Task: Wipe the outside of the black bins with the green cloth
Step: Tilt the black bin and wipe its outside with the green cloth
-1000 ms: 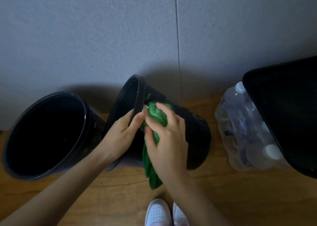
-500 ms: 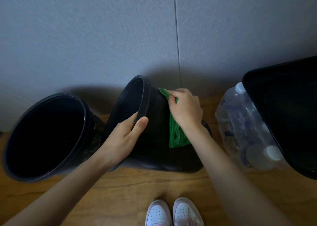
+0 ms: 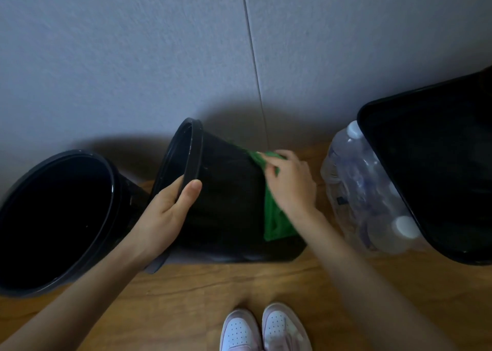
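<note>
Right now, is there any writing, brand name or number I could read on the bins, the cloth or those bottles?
None can be read.
Pack of water bottles: a small dark label patch, too blurred to read.
Tipped black bin, the other bins, green cloth and white shoes: no writing visible.

Middle bin (image 3: 229, 199): tipped on its side on the floor (image 3: 202, 297), mouth leftward, base rightward, before the wall (image 3: 133, 57).
Left bin (image 3: 58, 217): just left of the middle bin, mouth up.
Left hand (image 3: 165, 215): on the middle bin's rim.
Right hand (image 3: 290, 183): over the cloth (image 3: 277, 217), against the middle bin's side near the base.
Bottle pack (image 3: 364, 193): right of the middle bin.
Right bin (image 3: 436, 164): rightmost, overlapping the bottle pack.
Shoes (image 3: 266, 329): on the floor, nearest, below the middle bin.
</note>
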Demonstrator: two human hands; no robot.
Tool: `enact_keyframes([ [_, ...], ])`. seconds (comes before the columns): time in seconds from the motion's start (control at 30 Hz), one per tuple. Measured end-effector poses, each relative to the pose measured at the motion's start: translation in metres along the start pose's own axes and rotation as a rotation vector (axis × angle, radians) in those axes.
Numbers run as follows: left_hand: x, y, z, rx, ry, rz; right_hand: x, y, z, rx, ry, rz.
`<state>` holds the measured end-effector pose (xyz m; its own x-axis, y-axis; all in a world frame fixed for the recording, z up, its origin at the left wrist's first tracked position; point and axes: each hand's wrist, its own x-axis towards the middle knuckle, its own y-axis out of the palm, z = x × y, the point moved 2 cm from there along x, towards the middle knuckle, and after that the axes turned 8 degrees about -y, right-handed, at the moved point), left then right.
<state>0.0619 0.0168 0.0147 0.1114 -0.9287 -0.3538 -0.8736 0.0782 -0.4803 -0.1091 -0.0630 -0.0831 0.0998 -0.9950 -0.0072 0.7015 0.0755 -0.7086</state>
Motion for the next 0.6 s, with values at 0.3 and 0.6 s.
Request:
enact_keyframes([
  [0.3,0.004,0.001,0.0,-0.004,-0.015,-0.009,0.003,0.009,-0.074,-0.101,0.162,0.096],
  [0.6,0.006,0.003,-0.007,-0.008,-0.046,-0.034,-0.029,0.002,0.064,0.111,-0.303,-0.143],
])
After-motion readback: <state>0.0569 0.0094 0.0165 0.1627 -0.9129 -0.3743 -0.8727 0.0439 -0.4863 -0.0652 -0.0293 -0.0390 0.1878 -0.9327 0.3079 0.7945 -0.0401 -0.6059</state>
